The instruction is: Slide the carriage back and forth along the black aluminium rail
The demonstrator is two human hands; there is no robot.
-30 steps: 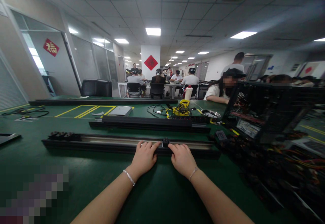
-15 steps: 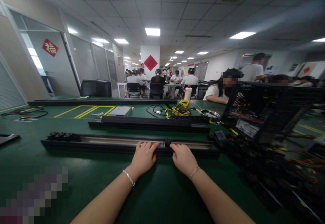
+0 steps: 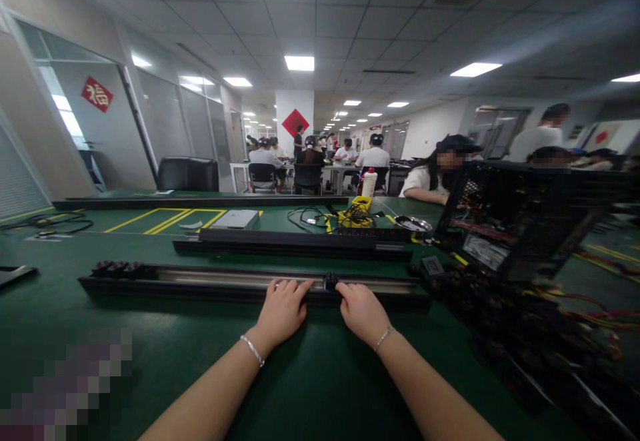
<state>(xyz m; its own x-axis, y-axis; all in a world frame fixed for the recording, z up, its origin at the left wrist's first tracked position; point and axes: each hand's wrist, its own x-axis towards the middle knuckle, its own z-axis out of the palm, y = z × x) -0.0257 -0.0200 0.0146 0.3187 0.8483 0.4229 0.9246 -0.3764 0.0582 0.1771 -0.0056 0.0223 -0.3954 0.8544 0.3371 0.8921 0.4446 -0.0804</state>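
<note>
A long black rail (image 3: 165,288) with a pale metallic inner channel lies crosswise before me. In its channel, right of the middle, sits a small black block (image 3: 330,281). Just left of the block, my left hand (image 3: 284,306) has its fingers over the rail's near wall and the thumb on the front side. My right hand (image 3: 363,308) grips the same wall on the other side, its index fingertip at the block's edge. Some fingertips are hidden inside the channel. Several small black blocks (image 3: 117,268) sit at the rail's left end.
Behind lie a second black rail (image 3: 290,241) and a longer one (image 3: 200,201). A grey box (image 3: 236,219), a yellow bin (image 3: 361,209) with cables and a metal dish (image 3: 413,223) stand further back. An open computer case (image 3: 520,221) and dark parts (image 3: 520,328) crowd the right.
Both hands and the block stay almost where they were. In the background, a standing person on the right has shifted rightward, and another shows more fully before the pillar.
</note>
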